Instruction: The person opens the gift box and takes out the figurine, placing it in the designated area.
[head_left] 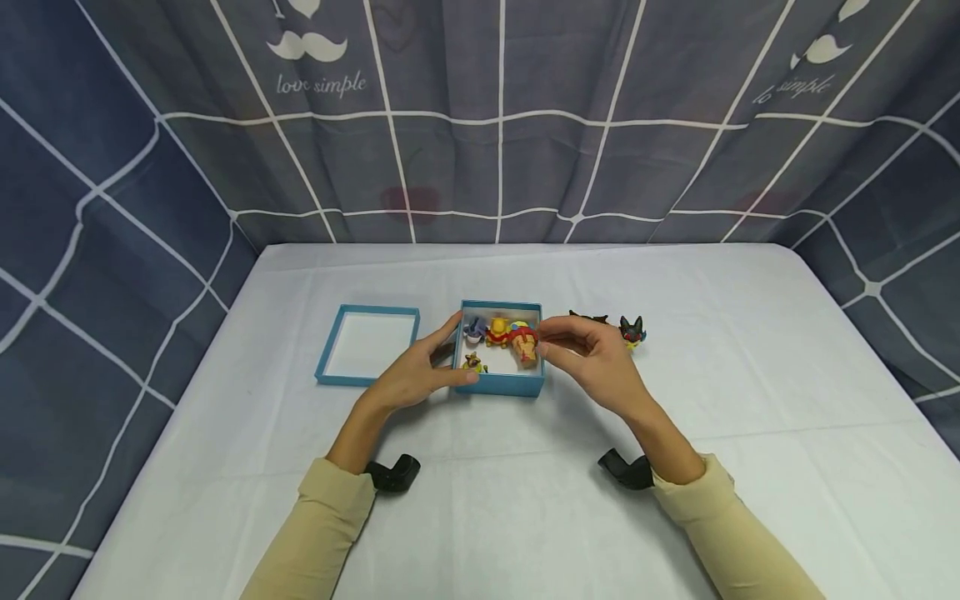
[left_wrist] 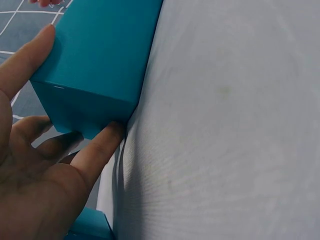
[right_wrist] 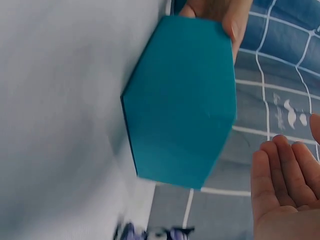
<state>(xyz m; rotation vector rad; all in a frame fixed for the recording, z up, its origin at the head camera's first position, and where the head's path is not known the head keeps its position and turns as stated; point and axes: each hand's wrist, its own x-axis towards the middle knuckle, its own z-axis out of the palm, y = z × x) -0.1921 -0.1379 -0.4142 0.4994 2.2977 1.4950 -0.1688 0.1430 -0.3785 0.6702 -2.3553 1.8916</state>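
A blue box (head_left: 510, 385) with a white inside holds several small figures: a grey-blue one (head_left: 475, 330), a yellow-and-red one (head_left: 497, 332), a small yellow-brown one (head_left: 473, 362) and a larger red-and-tan one (head_left: 524, 345) by the right wall. My left hand (head_left: 412, 372) grips the box's left end, thumb at the front wall; in the left wrist view the hand (left_wrist: 50, 175) has its fingers around the teal box (left_wrist: 95, 55). My right hand (head_left: 600, 358) is over the right rim, fingertips beside the red-and-tan figure. In the right wrist view its fingers (right_wrist: 280, 175) are extended, with nothing visible in them.
A blue-edged lid (head_left: 367, 382) lies inside up, left of the box. Beyond my right hand stand a dark-eared figure (head_left: 632, 330) and another dark item (head_left: 588, 317), partly hidden. A grey checked curtain (head_left: 450, 167) hangs behind the white-covered table (head_left: 525, 517).
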